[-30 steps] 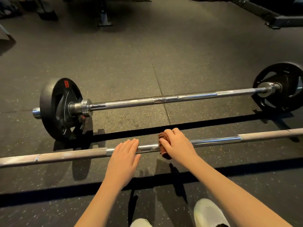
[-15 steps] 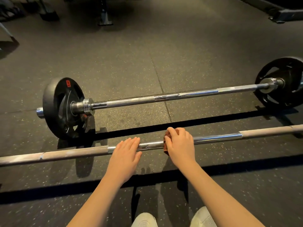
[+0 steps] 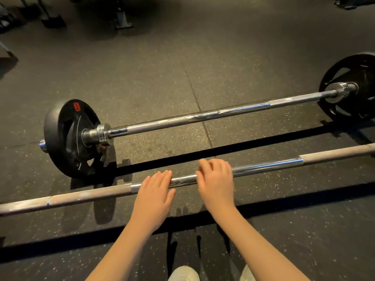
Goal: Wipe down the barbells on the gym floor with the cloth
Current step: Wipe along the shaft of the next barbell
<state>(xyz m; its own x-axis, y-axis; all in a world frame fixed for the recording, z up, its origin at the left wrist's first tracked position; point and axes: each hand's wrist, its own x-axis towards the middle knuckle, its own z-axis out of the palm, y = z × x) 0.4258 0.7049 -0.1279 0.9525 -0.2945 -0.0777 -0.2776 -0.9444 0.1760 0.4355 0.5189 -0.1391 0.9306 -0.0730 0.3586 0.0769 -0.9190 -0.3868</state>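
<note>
The near barbell [image 3: 263, 166], a bare steel bar, lies across the rubber floor in front of me. My left hand [image 3: 154, 195] rests flat on it, fingers straight. A hand's width to the right, my right hand [image 3: 217, 183] curls over the same bar, fingers wrapped across the top. The brown cloth is hidden beneath that hand. The far barbell [image 3: 223, 112] lies parallel behind, with a black plate [image 3: 67, 138] on its left end and another black plate [image 3: 355, 88] on its right end.
My light shoes [image 3: 183, 273] show at the bottom edge. Dark equipment bases [image 3: 121, 21] stand along the far side of the speckled floor [image 3: 142, 67]. A floor-tile seam [image 3: 194, 92] runs under the far barbell.
My right hand has rolled from the near side of the bar over its top, and the brown cloth has gone out of sight under it. My left hand stays in place.
</note>
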